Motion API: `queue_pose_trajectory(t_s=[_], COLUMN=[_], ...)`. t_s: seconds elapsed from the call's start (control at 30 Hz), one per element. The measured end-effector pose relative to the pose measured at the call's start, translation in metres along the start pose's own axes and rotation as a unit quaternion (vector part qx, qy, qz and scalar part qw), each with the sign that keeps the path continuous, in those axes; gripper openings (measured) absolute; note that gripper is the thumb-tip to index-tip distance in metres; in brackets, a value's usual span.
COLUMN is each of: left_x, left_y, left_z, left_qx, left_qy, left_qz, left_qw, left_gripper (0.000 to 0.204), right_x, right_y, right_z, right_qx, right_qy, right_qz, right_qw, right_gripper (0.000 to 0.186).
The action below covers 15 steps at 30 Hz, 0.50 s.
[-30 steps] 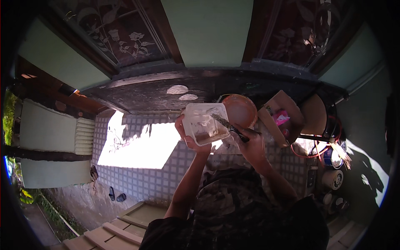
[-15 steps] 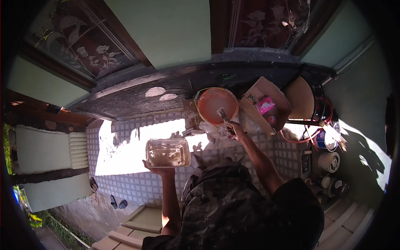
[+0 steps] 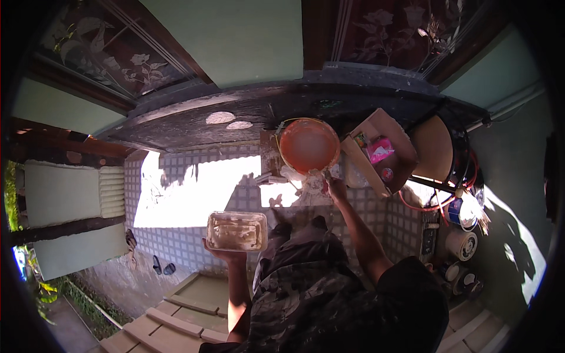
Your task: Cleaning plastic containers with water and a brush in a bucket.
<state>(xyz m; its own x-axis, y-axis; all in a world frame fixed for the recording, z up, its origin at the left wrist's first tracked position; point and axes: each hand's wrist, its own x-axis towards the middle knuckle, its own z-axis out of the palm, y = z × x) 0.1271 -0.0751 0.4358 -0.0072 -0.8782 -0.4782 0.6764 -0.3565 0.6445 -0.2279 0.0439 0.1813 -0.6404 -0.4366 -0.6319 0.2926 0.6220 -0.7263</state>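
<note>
Checkered floor tiles (image 3: 194,247) spread below, half in sun, with an orange bucket (image 3: 309,145) against the dark step. The left hand (image 3: 226,254) cups a clear plastic tub (image 3: 236,231) from beneath, fingers curled up around its base. The right hand (image 3: 336,188) reaches to the bucket's near rim, closed on a thin tool too small to identify. Balanced on one palm away from the body, the tub could tip and spill.

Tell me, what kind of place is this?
Probably a tiled porch or yard outside a house. Sun falls on the tiled floor, sandals lie by the steps, and an orange bucket stands by the wall.
</note>
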Motion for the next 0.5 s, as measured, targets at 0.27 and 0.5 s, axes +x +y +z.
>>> queue_pose_trajectory(t_s=[0.27,0.5], left_x=[-0.004,-0.01], left_y=[-0.008,-0.021], left_z=[-0.015,-0.019], left_qx=[0.015,-0.064], left_qy=[0.016,0.054], left_qz=[0.011,0.035], left_qw=[1.0,0.996], left_gripper=[0.074,0.072], right_x=[0.001,0.054], right_y=[-0.047,-0.04], right_z=[0.0,-0.001], right_qx=[-0.196,-0.309], right_qy=[-0.06,0.047], right_qz=[-0.128,-0.196], right_qw=[0.97,0.929], right_gripper=[0.05,0.045])
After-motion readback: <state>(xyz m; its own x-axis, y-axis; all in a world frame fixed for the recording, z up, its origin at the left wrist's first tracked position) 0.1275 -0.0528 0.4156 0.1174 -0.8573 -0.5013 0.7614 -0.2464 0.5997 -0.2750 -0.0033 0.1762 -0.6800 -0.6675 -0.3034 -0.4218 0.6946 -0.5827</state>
